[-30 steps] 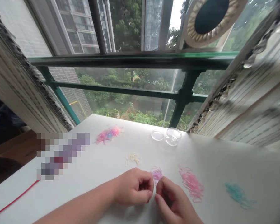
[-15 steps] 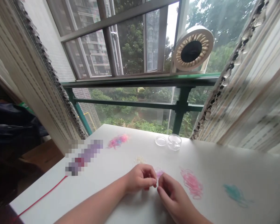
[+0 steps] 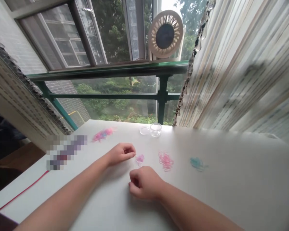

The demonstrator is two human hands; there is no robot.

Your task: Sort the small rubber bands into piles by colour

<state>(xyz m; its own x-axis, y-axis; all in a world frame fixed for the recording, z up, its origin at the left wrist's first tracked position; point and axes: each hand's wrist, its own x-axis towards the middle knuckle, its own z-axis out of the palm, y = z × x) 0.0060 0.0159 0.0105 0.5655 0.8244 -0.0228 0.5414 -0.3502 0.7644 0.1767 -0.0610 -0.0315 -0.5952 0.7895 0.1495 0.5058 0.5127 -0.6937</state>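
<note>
On the white table [image 3: 106, 199], my left hand [image 3: 122, 153] is closed in a pinch just left of a small purple pile [image 3: 140, 159]; anything in its fingertips is too small to name. My right hand [image 3: 145, 183] is curled nearer to me, below that pile, and what its fingers hold, if anything, is hidden. A pile of pink loops [image 3: 166, 161] lies to the right of the purple one, with a teal pile [image 3: 197, 163] farther right. Toward the back left sits a mixed pink and blue pile [image 3: 103, 134].
Near the table's back edge stand a clear round container [image 3: 155, 129] and a clear lid [image 3: 144, 130]. A blurred purple object [image 3: 67, 151] with a red cord [image 3: 24, 191] lies at the left. Behind are a green railing [image 3: 106, 71], a round fan [image 3: 165, 34] and curtains.
The view has turned to the right. My hands have moved apart, the left one farther up the table and the right one nearer to me, and the purple pile shows between them.
</note>
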